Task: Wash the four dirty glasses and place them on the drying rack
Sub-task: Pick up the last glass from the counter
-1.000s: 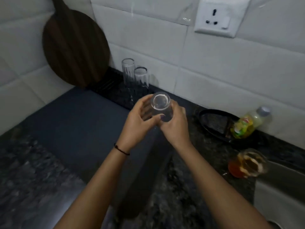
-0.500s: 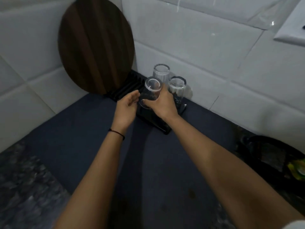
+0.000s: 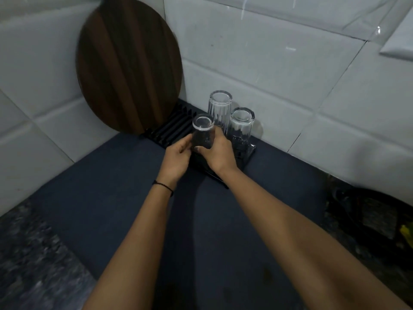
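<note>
A clear glass [image 3: 202,132] stands upside down on the black slatted drying rack [image 3: 169,129] in the corner. My right hand [image 3: 218,153] is wrapped around its lower part. My left hand [image 3: 177,156] touches its left side with loosely curled fingers. Behind it stand two more inverted glasses, a tall ribbed glass [image 3: 219,109] and a shorter glass [image 3: 241,127], both on the rack against the tiled wall.
A round dark wooden board [image 3: 128,63] leans on the wall at the rack's left end. A dark blue mat [image 3: 111,198] covers the counter under my arms. A black tray [image 3: 368,211] with something yellow sits at the right edge. Speckled stone counter lies at lower left.
Both hands carried the glass from mid-air over the counter to the rack and lowered it, upside down, in front of the two other glasses. The view swung left.
</note>
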